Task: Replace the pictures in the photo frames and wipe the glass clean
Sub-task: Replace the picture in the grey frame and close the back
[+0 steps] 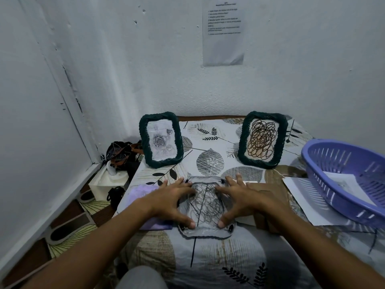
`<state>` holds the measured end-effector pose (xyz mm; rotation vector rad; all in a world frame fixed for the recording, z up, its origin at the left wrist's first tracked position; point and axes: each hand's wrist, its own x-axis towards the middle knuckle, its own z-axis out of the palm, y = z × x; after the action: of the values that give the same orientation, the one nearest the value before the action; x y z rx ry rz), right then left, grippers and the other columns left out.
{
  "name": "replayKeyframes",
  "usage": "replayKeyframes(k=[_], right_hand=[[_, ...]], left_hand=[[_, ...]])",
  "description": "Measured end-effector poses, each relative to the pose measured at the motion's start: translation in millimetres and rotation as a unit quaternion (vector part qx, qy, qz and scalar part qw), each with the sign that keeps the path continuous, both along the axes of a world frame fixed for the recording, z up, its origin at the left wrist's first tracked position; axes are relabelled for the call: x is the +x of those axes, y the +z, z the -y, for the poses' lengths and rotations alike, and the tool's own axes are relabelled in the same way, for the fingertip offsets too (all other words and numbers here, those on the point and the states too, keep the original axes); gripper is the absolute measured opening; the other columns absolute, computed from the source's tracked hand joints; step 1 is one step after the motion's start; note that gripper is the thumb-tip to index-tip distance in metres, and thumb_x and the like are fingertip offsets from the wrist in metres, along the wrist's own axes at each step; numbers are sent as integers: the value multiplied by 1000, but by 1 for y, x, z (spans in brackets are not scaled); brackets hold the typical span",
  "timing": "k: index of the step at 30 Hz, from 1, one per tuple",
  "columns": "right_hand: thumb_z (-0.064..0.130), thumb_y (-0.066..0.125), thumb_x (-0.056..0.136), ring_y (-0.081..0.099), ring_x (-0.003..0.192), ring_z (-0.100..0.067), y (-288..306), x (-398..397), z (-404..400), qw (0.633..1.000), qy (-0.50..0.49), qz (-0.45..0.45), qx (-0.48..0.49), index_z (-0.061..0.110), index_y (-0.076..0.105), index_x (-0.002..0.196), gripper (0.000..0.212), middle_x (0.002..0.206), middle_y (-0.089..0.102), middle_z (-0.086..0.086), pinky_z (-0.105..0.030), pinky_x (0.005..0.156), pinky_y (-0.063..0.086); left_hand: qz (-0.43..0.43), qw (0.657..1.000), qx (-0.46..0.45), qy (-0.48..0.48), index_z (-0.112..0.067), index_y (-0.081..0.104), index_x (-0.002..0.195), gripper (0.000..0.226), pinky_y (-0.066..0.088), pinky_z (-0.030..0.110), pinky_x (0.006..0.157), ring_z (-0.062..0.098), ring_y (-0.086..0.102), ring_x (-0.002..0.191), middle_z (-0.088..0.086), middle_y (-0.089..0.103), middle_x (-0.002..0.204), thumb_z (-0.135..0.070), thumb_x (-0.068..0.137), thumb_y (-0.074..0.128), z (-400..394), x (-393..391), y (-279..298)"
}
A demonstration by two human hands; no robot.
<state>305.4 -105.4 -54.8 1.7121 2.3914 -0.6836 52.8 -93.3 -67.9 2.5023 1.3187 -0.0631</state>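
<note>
head | left hand (173,202), right hand (239,202) grip clear frame (205,207) edges | purple basket (343,180) holds paper (341,181)

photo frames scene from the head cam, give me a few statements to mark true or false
1. Two dark green frames stand upright at the back: the rose frame and the scribble frame. True.
2. The left hand holds the purple cloth. False: both it and the right hand hold the edges of the clear glass pane.
3. The purple basket sits at the right of the table. True.
4. The pane is standing upright. False: it lies flat over the patterned tablecloth.
</note>
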Motion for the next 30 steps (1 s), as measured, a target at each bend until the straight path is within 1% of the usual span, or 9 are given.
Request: replayKeyframes(k=[5, 13, 16, 19, 24, 26, 27, 29, 30], right_hand=[[61, 77, 62, -31, 139, -36, 1, -1, 0, 1000, 3, 9, -2, 33, 16, 151, 111, 158, -19, -4, -67, 112, -3], [60, 77, 63, -31, 139, -35, 1, 0, 2, 1000, 0, -6, -8, 34, 14, 151, 111, 158, -20, -5, -66, 112, -4], [58, 76, 66, -28, 140, -36, 4, 0, 3, 1000, -2, -25, -11, 32, 23, 150, 102, 159, -17, -6, -63, 111, -2], [57, 73, 70, -24, 142, -36, 4, 2, 4, 999, -8, -41, 11, 30, 30, 147, 92, 160, -13, -6, -61, 113, -1], [57, 70, 74, -17, 145, -33, 0, 3, 2, 995, -39, -86, 37, 30, 27, 149, 90, 160, -5, -6, -57, 115, 3], [51, 69, 79, -4, 147, -32, 3, 4, 4, 990, -59, -112, 62, 26, 34, 146, 80, 161, 5, -7, -52, 116, 11], [46, 68, 82, 8, 147, -30, 5, 6, 5, 985, -70, -130, 85, 24, 39, 144, 72, 159, 14, -8, -47, 115, 18], [35, 65, 88, 37, 136, -23, 9, 13, 5, 970, -104, -178, 127, 19, 49, 137, 54, 150, 38, -6, -35, 105, 34], [31, 64, 90, 46, 127, -19, 12, 19, 5, 962, -129, -196, 141, 17, 52, 134, 48, 144, 47, -5, -32, 101, 38]], left_hand=[[-6, 1000, 3, -2, -34, 24, 151, 98, -10, 52, 117, 15, -8, 148, -7, 3, 162, -72, 71, 64, 1, -1, -3], [-9, 1000, 1, -2, -36, 24, 150, 100, -11, 52, 116, 15, -8, 148, -8, 2, 162, -75, 68, 64, 1, -2, -4], [2, 1000, -1, 0, -35, 25, 150, 100, -11, 53, 117, 15, -7, 148, -6, 4, 162, -75, 68, 64, 0, -2, -2], [7, 1000, 6, -2, -34, 25, 150, 98, -11, 53, 117, 15, -6, 149, -5, 6, 162, -73, 69, 65, 0, -2, 0], [14, 1000, 14, -9, -32, 30, 149, 98, -10, 53, 117, 14, -5, 148, -5, 7, 162, -77, 67, 61, -1, 0, 0], [25, 999, 22, -8, -31, 33, 148, 105, -7, 52, 117, 13, -3, 148, -4, 11, 161, -87, 62, 53, -1, 4, 1], [33, 999, 28, -6, -31, 34, 147, 107, -4, 51, 118, 12, -1, 148, -3, 14, 161, -91, 59, 47, 0, 7, 3], [56, 997, 46, -1, -29, 38, 145, 100, 6, 47, 120, 13, 10, 147, -2, 23, 159, -87, 63, 43, 1, 15, 7], [75, 996, 57, 4, -28, 41, 143, 92, 15, 43, 119, 14, 20, 145, -2, 30, 156, -80, 69, 49, 1, 21, 9]])
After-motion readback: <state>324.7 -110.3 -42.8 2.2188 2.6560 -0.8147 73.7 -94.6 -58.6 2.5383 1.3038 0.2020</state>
